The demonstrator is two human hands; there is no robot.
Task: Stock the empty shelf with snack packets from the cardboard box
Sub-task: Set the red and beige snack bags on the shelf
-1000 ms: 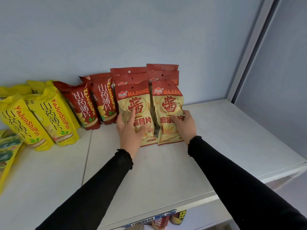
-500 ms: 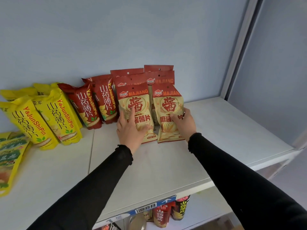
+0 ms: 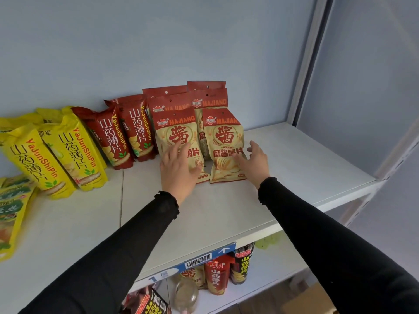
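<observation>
White shelf [image 3: 226, 211], blue-grey back wall: stock stands along the rear edge, leaning back, with bare board toward the right end and the front edge. Yellow packets [image 3: 56, 155], left part of the rear edge, printed "YaJunShiPin" with Chinese characters. Dark red packets [image 3: 127, 134], same "YaJunShiPin" print, just beside the yellow ones. Beige-and-red packets, mid rear edge, headed "MAJIANG": two further rows behind, two in front, namely the left front packet [image 3: 175, 134] and the right front packet [image 3: 224, 141], side by side with a narrow gap. Green-and-yellow packet [image 3: 11, 211] lying flat at the left edge; its writing is too blurred to read. Lower shelf under the front edge: more packets, a glass jar [image 3: 186, 295], a barcode label [image 3: 198, 260] on the shelf lip. Left hand [image 3: 178, 171]: fingers now spread, lying loosely over the lower left front packet, no longer curled on it as half a second ago. Right hand [image 3: 255, 162]: fingers apart, lifted to the packet's right side, its earlier grip released. Judgement: both front packets are placed and stand unaided; the next load comes from the cardboard box, not identifiable in view.
</observation>
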